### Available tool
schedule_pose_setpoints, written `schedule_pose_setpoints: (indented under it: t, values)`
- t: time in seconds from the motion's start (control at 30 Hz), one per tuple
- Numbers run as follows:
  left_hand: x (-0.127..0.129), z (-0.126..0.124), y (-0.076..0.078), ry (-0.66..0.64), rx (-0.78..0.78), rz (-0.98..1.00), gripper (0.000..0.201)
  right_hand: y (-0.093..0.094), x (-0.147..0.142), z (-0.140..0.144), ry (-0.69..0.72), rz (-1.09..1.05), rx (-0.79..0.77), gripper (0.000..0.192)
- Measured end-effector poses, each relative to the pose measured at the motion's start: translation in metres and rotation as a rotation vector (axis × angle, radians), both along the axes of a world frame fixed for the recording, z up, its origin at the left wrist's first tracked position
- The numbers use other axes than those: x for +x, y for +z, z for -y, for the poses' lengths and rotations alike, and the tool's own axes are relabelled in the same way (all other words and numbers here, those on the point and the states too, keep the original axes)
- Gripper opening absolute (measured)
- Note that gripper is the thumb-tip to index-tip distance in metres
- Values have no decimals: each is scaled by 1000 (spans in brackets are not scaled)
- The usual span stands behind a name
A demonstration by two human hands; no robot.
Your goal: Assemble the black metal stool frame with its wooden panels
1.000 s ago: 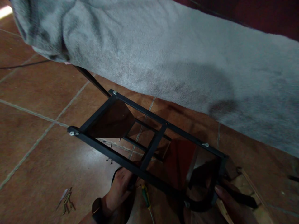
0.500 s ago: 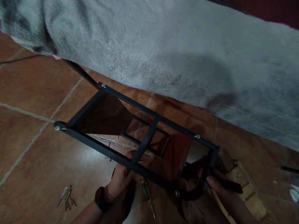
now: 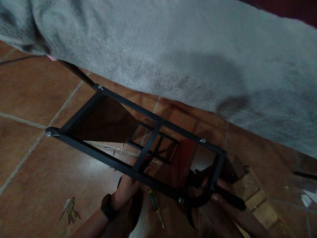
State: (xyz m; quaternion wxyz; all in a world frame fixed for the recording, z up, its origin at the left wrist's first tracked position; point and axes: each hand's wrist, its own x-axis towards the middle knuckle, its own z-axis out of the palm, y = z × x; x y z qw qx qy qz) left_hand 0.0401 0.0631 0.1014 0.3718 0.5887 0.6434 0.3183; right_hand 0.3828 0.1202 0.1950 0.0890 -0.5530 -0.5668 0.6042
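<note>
Head view: the black metal frame (image 3: 138,145) lies tilted across the middle of the picture, above the tiled floor (image 3: 37,99), running from 9 o'clock down toward 4 o'clock. The left hand (image 3: 127,188) is closed around the near rail at about 6 o'clock. The right hand (image 3: 223,201) grips the frame's end and a dark strap-like piece at 4 o'clock. A green-handled screwdriver (image 3: 155,205) lies beneath the frame between the hands, and loose screws (image 3: 70,210) sit at 7 o'clock. A grey blanket (image 3: 173,49) fills the top. The long far end is unsupported, so it could swing down and strike the tiles; a shifting knee may scatter the screws.
</note>
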Motion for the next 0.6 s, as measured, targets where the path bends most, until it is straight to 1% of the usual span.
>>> schedule_pose_setpoints:
  t: [0.1,0.17,0.27,0.37,0.47,0.6]
  values:
    - [1,-1,4,-1,1,-10,30,-7,6,4,4,-12,-2,34]
    - [2,-3,5,13,4,-14,32,-9,6,6,2,-33,9,30]
    - [3,-6,8,26,0,4,34,-9,2,6,70,-51,59,28]
    - [4,-9,10,48,-15,-5,35,-13,-4,4,147,-19,139,31]
    - [5,-10,9,68,-11,-59,35,-21,-10,3,206,22,215,30]
    - [6,-10,3,97,-6,-86,43,-27,-11,5,201,81,236,27]
